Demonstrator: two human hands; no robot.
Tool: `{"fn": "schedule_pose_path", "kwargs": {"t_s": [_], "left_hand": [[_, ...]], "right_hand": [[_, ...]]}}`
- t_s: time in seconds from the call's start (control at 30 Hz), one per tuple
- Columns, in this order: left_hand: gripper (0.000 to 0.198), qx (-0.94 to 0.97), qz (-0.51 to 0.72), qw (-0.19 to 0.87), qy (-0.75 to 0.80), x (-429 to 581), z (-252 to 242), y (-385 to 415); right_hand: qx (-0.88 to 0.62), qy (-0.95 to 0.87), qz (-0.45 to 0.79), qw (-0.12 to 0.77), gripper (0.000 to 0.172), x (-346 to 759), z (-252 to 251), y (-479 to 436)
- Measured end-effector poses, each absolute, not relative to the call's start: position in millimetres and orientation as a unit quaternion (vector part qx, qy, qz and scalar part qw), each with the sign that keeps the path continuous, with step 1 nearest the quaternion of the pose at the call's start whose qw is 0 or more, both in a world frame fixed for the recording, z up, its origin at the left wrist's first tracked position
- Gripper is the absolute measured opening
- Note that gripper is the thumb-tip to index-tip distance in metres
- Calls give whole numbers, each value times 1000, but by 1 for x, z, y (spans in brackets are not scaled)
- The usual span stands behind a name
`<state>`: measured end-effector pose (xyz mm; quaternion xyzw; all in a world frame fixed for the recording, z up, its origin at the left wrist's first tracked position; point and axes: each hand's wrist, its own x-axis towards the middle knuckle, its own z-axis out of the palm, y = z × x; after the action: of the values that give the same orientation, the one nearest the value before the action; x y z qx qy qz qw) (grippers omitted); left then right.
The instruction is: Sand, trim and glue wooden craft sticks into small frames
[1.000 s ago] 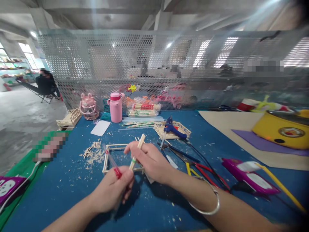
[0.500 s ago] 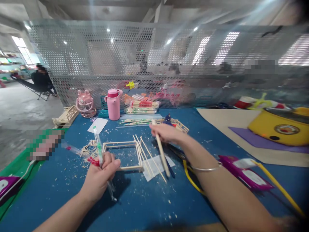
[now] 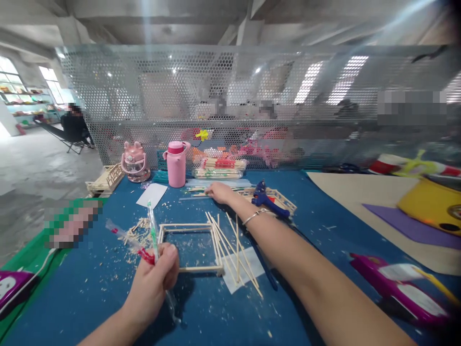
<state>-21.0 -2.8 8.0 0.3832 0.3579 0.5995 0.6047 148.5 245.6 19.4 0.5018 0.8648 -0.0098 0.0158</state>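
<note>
My left hand (image 3: pixel 156 271) is closed round clear plastic wrappers (image 3: pixel 152 229) with green and red print. Just beyond it, a rectangular frame of thin wooden sticks (image 3: pixel 187 225) lies on the blue table. Several loose sticks (image 3: pixel 234 245) are fanned out at the frame's right side, partly over a piece of white paper (image 3: pixel 248 269). My right hand (image 3: pixel 219 192) reaches to the back of the table, its fingers closed at a row of sticks in wrappers (image 3: pixel 196 190); what it grips is too small to tell. A blue glue gun (image 3: pixel 268 199) rests right of that hand.
A pink bottle (image 3: pixel 176 166) and a clear pink-lidded bottle (image 3: pixel 135 163) stand at the back left. Packed stick bundles (image 3: pixel 221 168) lie before a perforated metal screen (image 3: pixel 158 101). On the right are a purple power strip (image 3: pixel 399 288) and a yellow pot (image 3: pixel 428 202).
My right hand has moved back and left to the wrapped sticks. The sticks it held now appear among the loose ones on the paper. My left hand still holds the wrappers.
</note>
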Motion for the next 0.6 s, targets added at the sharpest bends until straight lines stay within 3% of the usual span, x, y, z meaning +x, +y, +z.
{"fn": "schedule_pose_path", "kwargs": {"t_s": [0.17,0.3,0.43,0.5,0.6], "left_hand": [[49,361,600,648,300,-18,11,-6],[51,367,613,628,308,-18,12,-5],[48,358,638,549,405,-18,14,-3],[45,360,644,512,439,-17,14,-3],[43,402,625,498,447,-17,11,-3]], "right_hand": [[475,880,-2,3,28,143,11,252],[443,894,18,-65,21,138,27,236],[406,897,42,-168,35,136,58,180],[335,916,25,-218,33,135,69,137],[254,946,-70,-190,29,132,74,74]]}}
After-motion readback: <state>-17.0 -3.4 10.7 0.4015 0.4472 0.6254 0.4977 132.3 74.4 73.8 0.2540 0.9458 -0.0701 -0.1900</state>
